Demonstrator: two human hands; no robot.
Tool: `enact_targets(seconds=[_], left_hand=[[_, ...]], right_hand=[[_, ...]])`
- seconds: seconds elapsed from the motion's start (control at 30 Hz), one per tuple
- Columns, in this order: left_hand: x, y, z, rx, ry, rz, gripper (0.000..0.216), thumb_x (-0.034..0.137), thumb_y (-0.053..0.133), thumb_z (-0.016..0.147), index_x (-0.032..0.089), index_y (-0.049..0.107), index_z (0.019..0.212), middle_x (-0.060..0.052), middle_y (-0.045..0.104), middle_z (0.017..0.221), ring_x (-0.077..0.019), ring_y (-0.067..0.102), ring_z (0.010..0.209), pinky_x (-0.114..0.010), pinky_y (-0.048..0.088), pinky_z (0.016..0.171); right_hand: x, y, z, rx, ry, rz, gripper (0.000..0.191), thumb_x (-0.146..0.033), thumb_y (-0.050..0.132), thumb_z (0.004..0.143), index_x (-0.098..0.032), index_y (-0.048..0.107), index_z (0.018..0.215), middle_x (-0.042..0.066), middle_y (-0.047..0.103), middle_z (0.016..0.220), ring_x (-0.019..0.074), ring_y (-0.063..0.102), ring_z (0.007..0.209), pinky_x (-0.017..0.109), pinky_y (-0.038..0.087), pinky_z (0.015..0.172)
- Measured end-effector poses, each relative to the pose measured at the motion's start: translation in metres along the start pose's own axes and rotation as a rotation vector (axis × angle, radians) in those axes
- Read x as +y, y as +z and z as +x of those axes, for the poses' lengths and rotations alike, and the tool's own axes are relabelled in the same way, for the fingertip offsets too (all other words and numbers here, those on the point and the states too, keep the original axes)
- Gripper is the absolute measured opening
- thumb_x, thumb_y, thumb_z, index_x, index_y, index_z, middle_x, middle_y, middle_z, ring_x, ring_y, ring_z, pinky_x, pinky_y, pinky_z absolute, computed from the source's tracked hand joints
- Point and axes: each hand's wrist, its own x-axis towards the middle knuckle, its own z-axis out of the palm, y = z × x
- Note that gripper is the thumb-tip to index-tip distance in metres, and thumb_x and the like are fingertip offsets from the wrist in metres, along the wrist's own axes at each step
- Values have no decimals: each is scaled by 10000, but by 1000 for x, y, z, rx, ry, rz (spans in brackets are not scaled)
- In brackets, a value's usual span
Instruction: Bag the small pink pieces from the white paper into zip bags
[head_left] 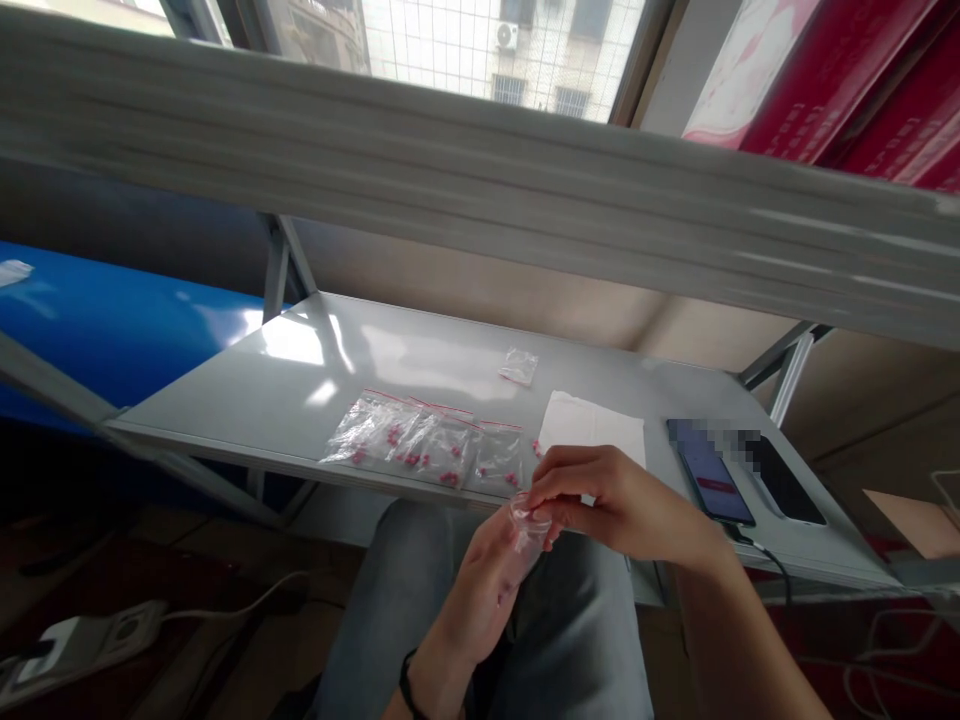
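Observation:
Over my lap, just in front of the table edge, my left hand holds a small clear plastic bag upright. My right hand pinches the bag's top with its fingertips. On the grey table beyond lie several small zip bags with pink beads inside, laid in a row. A few loose pink beads sit beside a white paper sheet. One empty clear bag lies farther back.
Two phones lie at the table's right, one with a lit screen and a cable. A power strip sits on the floor at left. A blue surface is behind the table's left side, and a thick shelf board spans overhead.

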Motion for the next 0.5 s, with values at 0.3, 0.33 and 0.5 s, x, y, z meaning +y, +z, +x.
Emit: enact_targets(seconds=[0.3,0.33,0.5], left_hand=[[0,-3,-19,-119,-48,80,447,597,720,890,172,798,1006,-40,665,880,-163,576,865,-266,455,827],[-1,-6,-24,-127,-62,86,488,625,723,873,173,799,1039,-42,665,881,-166,578,865,-269,453,824],[-10,-26,-55,-146,-238,173,718,762,714,782,188,773,1211,-82,716,973,-212,627,892,-332,491,845]], right_hand=[[-6,24,-30,114,-3,-22,324,-118,515,988,-261,763,1140,73,703,1105,161,693,878,295,578,791],[-6,30,-38,132,4,-13,346,-99,514,974,-275,761,1142,77,691,1144,166,688,892,312,576,817],[-4,74,-81,165,141,11,241,-145,598,953,-301,758,1045,81,626,1302,194,670,998,335,575,889]])
